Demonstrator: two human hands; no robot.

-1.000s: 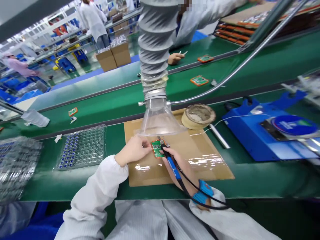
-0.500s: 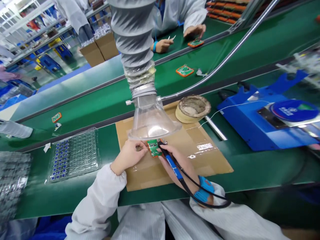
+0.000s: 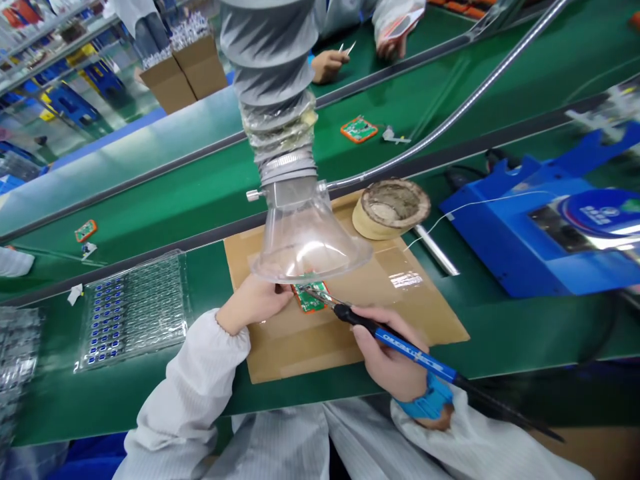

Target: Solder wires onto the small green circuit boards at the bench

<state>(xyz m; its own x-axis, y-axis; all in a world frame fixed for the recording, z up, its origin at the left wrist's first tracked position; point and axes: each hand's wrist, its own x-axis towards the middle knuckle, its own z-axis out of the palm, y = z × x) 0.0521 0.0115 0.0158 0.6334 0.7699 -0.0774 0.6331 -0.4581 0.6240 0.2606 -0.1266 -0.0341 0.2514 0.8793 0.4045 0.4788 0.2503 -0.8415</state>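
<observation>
My left hand [image 3: 253, 301] pinches the left edge of a small green circuit board [image 3: 311, 298] lying on a brown cardboard mat [image 3: 320, 333]. My right hand [image 3: 389, 359] is closed around a blue-handled soldering iron [image 3: 400, 347], whose metal tip points left onto the board. A blue wrist strap sits on my right wrist. A clear funnel hood [image 3: 307, 247] on a grey ribbed hose hangs just above the board and hides its far edge.
A clear tray of small blue parts [image 3: 133, 310] lies left of the mat. A tan sponge holder [image 3: 391, 208] and a blue soldering station [image 3: 560, 233] stand to the right. Another board [image 3: 359, 129] lies on the conveyor; another person's hands [image 3: 330, 65] work across it.
My right hand has drawn back toward me and lowered the iron flatter, so the tip reaches the board from farther right. The view has shifted slightly. My left hand stays on the board.
</observation>
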